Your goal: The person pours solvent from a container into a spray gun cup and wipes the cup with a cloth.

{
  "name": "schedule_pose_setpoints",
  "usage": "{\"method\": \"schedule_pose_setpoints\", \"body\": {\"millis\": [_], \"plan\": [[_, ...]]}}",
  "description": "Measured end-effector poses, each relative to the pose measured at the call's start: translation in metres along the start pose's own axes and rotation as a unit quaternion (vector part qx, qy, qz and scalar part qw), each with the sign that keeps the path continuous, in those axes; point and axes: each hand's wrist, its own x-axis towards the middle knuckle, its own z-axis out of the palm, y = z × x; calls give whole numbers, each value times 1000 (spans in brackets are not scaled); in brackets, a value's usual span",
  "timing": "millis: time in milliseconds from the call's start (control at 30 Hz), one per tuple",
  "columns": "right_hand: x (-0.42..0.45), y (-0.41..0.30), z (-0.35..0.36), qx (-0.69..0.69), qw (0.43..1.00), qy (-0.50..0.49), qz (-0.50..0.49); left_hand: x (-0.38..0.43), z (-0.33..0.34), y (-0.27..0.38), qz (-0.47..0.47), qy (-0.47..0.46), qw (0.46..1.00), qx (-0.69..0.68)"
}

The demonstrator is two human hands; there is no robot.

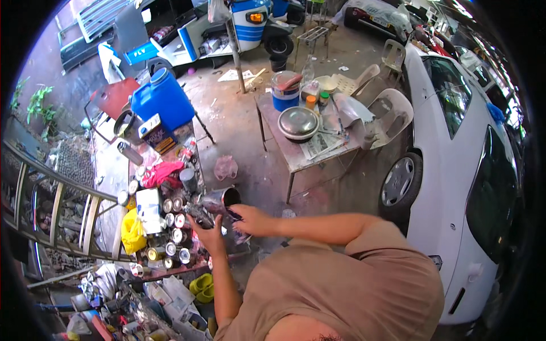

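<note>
At the edge of a cluttered bench, my left hand (pixel 209 234) has its thumb and fingers spread around a dark, glossy item (pixel 199 214), perhaps a spray gun or plastic-wrapped piece; whether it grips this is unclear. Close by on the right, my right hand (pixel 251 219) has curled fingers at a dark item below the mouth of a metal can (pixel 231 197). The can lies tilted, its opening facing right. Small paint cans (pixel 178 234) crowd the bench to the left of my left hand. A grey cup (pixel 187 178) stands behind them.
A blue jerrycan (pixel 162 100) and a rectangular solvent tin (pixel 158 134) stand farther back. Left are a yellow plastic bag (pixel 133 232) and a metal ladder (pixel 55 213). Ahead right, a table (pixel 298 160) bears a lidded pot (pixel 298 122). A white car (pixel 443 170) is at right.
</note>
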Motion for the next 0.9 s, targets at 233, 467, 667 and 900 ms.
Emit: {"method": "schedule_pose_setpoints", "body": {"millis": [233, 467, 667, 900], "plan": [[37, 31, -52, -190, 949, -160, -195, 1, -6, -15, -74, -3, 995, 60], [46, -52, -8, 531, 758, 12, 377, -14, -2, -31, -3, 67, 995, 72], [14, -7, -6, -14, 998, -51, 21, -7, -10, -5, 31, 86, 989, 115], [33, -13, -36, -239, 954, -171, 55, -17, -6, 6, -13, 90, 981, 172]]}}
